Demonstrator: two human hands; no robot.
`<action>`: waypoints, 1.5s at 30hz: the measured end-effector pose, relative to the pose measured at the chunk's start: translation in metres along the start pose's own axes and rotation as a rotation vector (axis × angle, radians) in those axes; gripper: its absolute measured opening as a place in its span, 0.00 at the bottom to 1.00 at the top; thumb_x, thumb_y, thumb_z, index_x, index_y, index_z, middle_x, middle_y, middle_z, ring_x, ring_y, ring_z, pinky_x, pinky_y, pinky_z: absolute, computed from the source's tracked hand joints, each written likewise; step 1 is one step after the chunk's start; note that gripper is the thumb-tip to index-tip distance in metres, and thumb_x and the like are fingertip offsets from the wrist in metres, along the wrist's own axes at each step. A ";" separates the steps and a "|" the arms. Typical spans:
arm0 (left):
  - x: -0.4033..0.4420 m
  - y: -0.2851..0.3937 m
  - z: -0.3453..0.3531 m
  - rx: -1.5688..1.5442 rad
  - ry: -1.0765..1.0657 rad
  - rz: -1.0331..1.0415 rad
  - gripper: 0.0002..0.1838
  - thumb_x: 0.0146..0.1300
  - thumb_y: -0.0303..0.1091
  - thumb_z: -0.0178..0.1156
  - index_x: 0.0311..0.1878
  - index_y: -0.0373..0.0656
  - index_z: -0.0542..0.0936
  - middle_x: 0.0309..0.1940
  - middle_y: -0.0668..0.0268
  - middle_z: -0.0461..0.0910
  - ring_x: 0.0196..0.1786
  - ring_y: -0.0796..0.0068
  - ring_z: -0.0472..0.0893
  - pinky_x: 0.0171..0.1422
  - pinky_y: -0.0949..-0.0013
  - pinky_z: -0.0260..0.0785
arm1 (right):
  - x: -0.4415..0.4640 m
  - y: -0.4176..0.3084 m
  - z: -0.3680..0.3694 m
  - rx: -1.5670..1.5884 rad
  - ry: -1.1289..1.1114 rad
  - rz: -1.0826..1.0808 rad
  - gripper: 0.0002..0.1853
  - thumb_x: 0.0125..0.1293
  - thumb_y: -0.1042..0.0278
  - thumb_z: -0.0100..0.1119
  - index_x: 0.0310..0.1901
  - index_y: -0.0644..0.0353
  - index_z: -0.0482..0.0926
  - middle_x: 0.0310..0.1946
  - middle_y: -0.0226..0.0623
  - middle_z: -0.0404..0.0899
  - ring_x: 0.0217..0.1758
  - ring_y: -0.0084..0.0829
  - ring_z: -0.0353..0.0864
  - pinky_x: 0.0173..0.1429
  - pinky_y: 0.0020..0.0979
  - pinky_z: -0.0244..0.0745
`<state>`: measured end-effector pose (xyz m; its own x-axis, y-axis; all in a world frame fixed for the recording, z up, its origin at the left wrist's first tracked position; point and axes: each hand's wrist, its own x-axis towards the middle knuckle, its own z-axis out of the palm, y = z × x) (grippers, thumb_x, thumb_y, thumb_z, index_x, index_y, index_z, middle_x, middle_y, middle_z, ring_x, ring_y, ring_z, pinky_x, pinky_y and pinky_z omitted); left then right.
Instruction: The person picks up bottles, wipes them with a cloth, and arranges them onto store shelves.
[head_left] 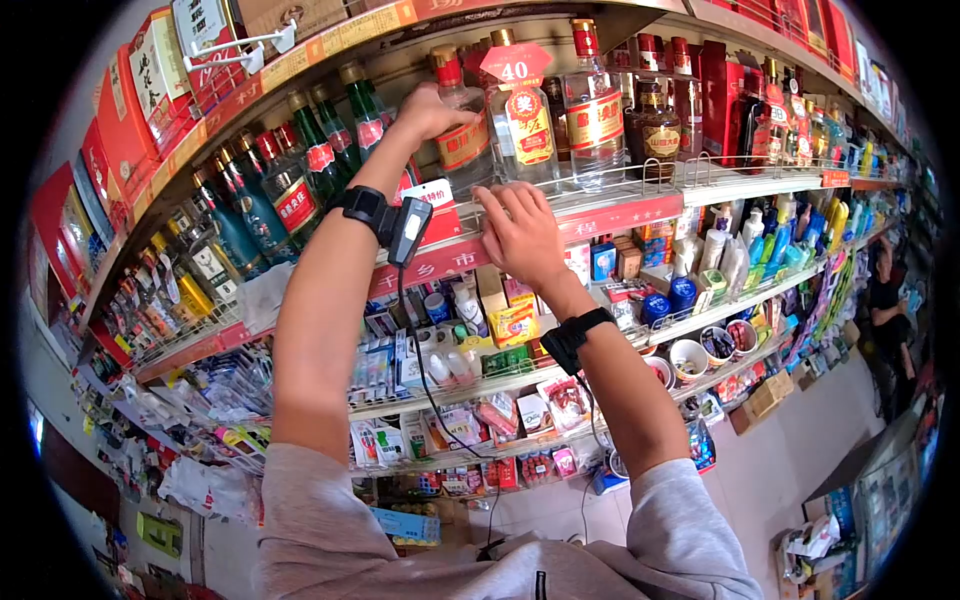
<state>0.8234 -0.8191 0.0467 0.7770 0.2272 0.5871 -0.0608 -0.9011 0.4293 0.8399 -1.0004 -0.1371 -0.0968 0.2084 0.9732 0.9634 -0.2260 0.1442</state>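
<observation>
My left hand reaches onto the upper shelf and is closed around the side of a clear liquor bottle with a red cap and a red-and-gold label. The bottle stands upright. Just to its right is another clear bottle with a red "40" tag on its front. My right hand rests on the front edge of that shelf, fingers spread over the low wire rail and holding nothing. A white-and-red price card hangs by my left wrist.
Green bottles crowd the shelf to the left; more liquor bottles stand right. Boxes fill the top shelf. Toiletries and small packets sit below, with cups among them. Cables hang from both wrist devices. Another person is at far right.
</observation>
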 end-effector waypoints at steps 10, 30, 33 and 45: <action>-0.054 0.013 -0.009 0.205 0.225 0.080 0.31 0.40 0.52 0.80 0.42 0.38 0.86 0.37 0.55 0.88 0.40 0.61 0.87 0.49 0.61 0.77 | -0.002 0.000 0.000 -0.013 -0.030 0.010 0.25 0.58 0.65 0.60 0.59 0.61 0.75 0.49 0.42 0.78 0.56 0.41 0.75 0.69 0.43 0.65; -0.314 0.103 -0.089 -0.126 0.259 0.369 0.47 0.40 0.34 0.84 0.64 0.38 0.70 0.56 0.61 0.79 0.59 0.71 0.79 0.64 0.62 0.73 | 0.004 -0.013 -0.035 0.241 0.003 0.097 0.24 0.67 0.62 0.54 0.63 0.62 0.71 0.62 0.48 0.71 0.68 0.50 0.66 0.71 0.48 0.61; -0.371 0.096 -0.080 0.019 0.050 0.364 0.42 0.41 0.39 0.83 0.60 0.39 0.74 0.53 0.59 0.82 0.56 0.67 0.82 0.63 0.61 0.74 | -0.018 -0.054 -0.078 0.801 -0.150 0.391 0.18 0.72 0.64 0.50 0.56 0.67 0.76 0.53 0.47 0.79 0.59 0.45 0.76 0.66 0.39 0.68; -0.578 0.026 0.096 -0.187 -0.327 -0.280 0.26 0.51 0.30 0.70 0.57 0.43 0.79 0.53 0.56 0.82 0.52 0.56 0.83 0.57 0.59 0.77 | -0.337 -0.232 -0.091 1.695 -1.350 2.109 0.18 0.75 0.64 0.51 0.61 0.63 0.72 0.61 0.41 0.73 0.61 0.41 0.76 0.60 0.39 0.79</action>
<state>0.4331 -1.0098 -0.3474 0.9344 0.2972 0.1965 0.0914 -0.7329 0.6742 0.6262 -1.1045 -0.4819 -0.1580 0.8094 -0.5656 -0.6566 -0.5139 -0.5521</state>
